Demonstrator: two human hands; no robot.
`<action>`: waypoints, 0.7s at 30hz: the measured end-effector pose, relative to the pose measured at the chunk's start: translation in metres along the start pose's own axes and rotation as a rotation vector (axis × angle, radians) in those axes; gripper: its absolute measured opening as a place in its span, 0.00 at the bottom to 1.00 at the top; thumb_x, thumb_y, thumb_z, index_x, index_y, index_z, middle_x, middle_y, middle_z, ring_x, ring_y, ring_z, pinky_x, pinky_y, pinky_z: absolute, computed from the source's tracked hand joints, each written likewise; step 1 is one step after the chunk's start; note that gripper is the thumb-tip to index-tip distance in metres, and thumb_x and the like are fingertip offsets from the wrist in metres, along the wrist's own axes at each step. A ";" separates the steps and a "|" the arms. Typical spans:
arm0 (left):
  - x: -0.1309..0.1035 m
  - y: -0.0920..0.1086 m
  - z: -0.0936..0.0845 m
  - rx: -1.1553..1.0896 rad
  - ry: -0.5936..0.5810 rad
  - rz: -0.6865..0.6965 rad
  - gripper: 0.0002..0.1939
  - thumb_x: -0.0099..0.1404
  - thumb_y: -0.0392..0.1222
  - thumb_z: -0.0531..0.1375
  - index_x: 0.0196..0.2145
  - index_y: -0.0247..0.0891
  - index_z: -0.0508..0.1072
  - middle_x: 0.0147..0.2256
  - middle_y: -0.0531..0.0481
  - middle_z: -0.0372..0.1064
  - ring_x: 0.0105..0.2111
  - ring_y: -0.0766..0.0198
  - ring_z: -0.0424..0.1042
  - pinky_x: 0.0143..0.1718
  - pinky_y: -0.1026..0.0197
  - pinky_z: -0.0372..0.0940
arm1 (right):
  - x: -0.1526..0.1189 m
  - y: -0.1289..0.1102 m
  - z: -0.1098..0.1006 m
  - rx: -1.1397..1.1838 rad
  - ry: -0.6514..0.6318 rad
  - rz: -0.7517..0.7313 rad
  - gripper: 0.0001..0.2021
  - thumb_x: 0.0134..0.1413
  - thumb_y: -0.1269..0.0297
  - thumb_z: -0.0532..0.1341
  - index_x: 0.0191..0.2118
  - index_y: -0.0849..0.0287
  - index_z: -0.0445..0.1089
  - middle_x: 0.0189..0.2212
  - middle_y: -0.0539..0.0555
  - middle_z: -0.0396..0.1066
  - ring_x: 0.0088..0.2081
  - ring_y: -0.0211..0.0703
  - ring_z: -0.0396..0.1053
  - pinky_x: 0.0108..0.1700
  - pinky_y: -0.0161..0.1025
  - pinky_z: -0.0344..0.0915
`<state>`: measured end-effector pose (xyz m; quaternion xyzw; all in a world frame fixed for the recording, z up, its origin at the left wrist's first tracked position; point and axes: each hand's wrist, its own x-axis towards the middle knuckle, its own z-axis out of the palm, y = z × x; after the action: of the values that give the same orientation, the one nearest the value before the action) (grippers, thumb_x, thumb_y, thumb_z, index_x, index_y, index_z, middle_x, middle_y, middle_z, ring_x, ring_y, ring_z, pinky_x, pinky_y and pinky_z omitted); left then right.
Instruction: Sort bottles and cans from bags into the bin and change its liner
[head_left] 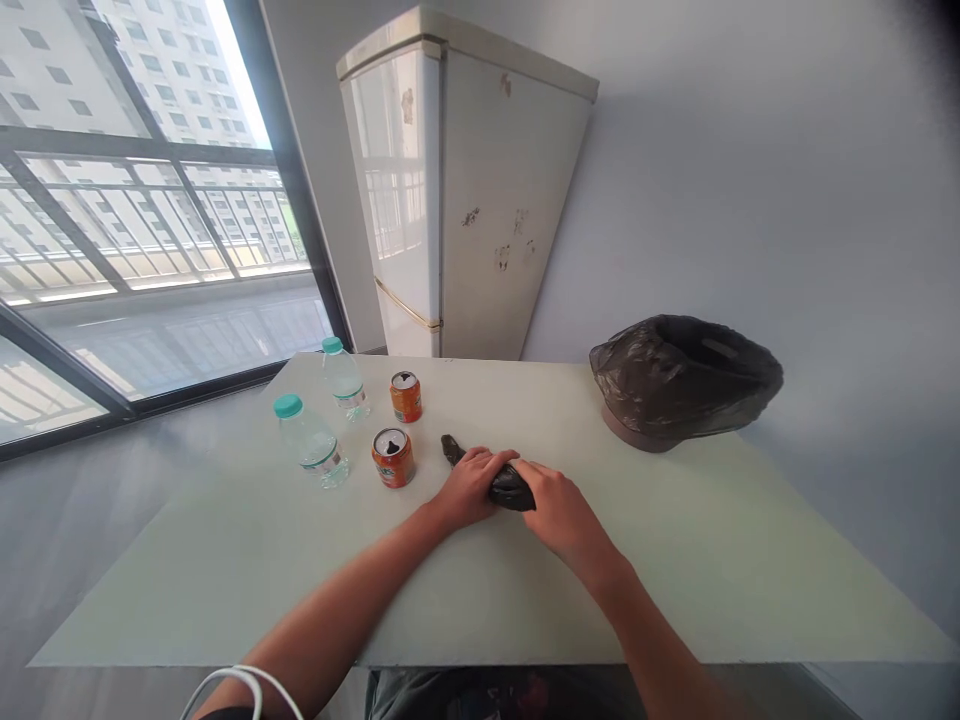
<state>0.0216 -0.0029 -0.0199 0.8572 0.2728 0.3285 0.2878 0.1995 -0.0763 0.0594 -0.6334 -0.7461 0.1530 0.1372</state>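
A bunched-up black plastic bag (pixel 513 489) lies low over the white table, between my two hands. My left hand (pixel 471 487) is closed round its left part, and a dark twisted end sticks out past the fingers. On the other side my right hand (pixel 561 512) grips the bag, thumb and fingers close to the left hand's fingertips. Left of my hands stand two opened orange drink cans, a nearer can (pixel 394 465) and a farther can (pixel 406 402). The underside of the bag is hidden.
Two clear bottles with teal caps, a nearer bottle (pixel 319 450) and a farther bottle (pixel 346 388), stand left of the cans. At the right rear of the table (pixel 262 560) is a bin (pixel 645 432) lined with a black bag (pixel 637 365). Behind stands a fridge (pixel 502 180).
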 end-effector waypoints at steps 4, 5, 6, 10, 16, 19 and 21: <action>-0.003 -0.014 -0.004 0.125 -0.058 -0.127 0.32 0.56 0.24 0.57 0.56 0.45 0.74 0.41 0.46 0.79 0.37 0.54 0.75 0.40 0.58 0.61 | -0.009 0.006 -0.013 -0.129 -0.122 0.101 0.15 0.52 0.81 0.56 0.41 0.55 0.70 0.30 0.53 0.72 0.28 0.43 0.67 0.30 0.39 0.47; -0.003 -0.016 -0.005 0.147 -0.080 -0.115 0.30 0.55 0.24 0.57 0.53 0.46 0.75 0.41 0.46 0.79 0.37 0.55 0.75 0.39 0.59 0.60 | -0.012 0.010 -0.017 -0.126 -0.163 0.111 0.16 0.54 0.81 0.56 0.42 0.55 0.71 0.27 0.52 0.71 0.25 0.42 0.65 0.29 0.39 0.46; -0.002 -0.018 -0.006 0.164 -0.105 -0.090 0.27 0.55 0.24 0.57 0.50 0.45 0.76 0.41 0.46 0.78 0.36 0.55 0.74 0.38 0.59 0.59 | -0.015 0.015 -0.022 -0.107 -0.195 0.109 0.16 0.54 0.80 0.55 0.43 0.54 0.71 0.27 0.51 0.71 0.24 0.41 0.64 0.29 0.39 0.46; 0.001 -0.019 -0.006 0.223 -0.146 0.015 0.17 0.58 0.25 0.57 0.40 0.43 0.76 0.40 0.44 0.75 0.41 0.53 0.71 0.44 0.57 0.60 | -0.021 0.028 -0.035 0.057 -0.216 0.059 0.25 0.54 0.80 0.54 0.52 0.49 0.73 0.36 0.52 0.76 0.31 0.42 0.70 0.33 0.37 0.54; 0.005 -0.014 -0.009 0.262 -0.153 -0.002 0.16 0.62 0.25 0.54 0.41 0.41 0.73 0.46 0.43 0.75 0.47 0.53 0.70 0.53 0.55 0.60 | -0.021 0.037 -0.048 0.095 -0.262 0.104 0.16 0.55 0.75 0.51 0.34 0.53 0.75 0.28 0.50 0.72 0.30 0.42 0.68 0.33 0.37 0.58; 0.005 -0.011 -0.012 0.323 -0.203 -0.146 0.14 0.63 0.27 0.52 0.40 0.42 0.71 0.38 0.48 0.75 0.37 0.57 0.72 0.39 0.59 0.60 | -0.021 0.040 -0.050 0.097 -0.179 0.066 0.17 0.58 0.68 0.57 0.51 0.51 0.75 0.49 0.55 0.75 0.52 0.51 0.72 0.50 0.42 0.67; 0.004 -0.010 -0.013 0.352 -0.196 -0.183 0.14 0.63 0.27 0.52 0.40 0.42 0.70 0.38 0.50 0.75 0.36 0.59 0.72 0.36 0.60 0.59 | -0.018 0.038 -0.046 0.099 -0.109 0.005 0.35 0.56 0.61 0.64 0.70 0.50 0.61 0.66 0.58 0.63 0.68 0.55 0.59 0.64 0.48 0.62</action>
<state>0.0123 0.0106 -0.0169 0.8937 0.3734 0.1633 0.1876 0.2546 -0.0856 0.0864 -0.6183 -0.7424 0.2243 0.1274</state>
